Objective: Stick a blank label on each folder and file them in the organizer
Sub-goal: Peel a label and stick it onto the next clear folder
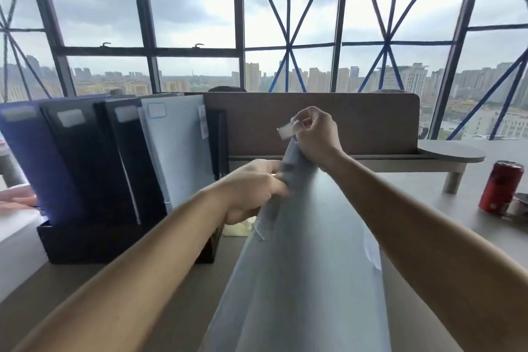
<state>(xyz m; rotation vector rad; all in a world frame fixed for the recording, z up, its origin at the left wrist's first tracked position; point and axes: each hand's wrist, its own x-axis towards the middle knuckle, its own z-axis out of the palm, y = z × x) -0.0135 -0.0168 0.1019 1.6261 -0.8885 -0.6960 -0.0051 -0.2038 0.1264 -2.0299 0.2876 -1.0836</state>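
My pale grey folder runs lengthwise from near me to its far end, which rises between my hands. My left hand curls round its left edge. My right hand, the farther one, pinches a small white label at the folder's far tip. The folder looks thin, smooth and matte. The boxy black organizer stands left on the worktop, nearer my left hand.
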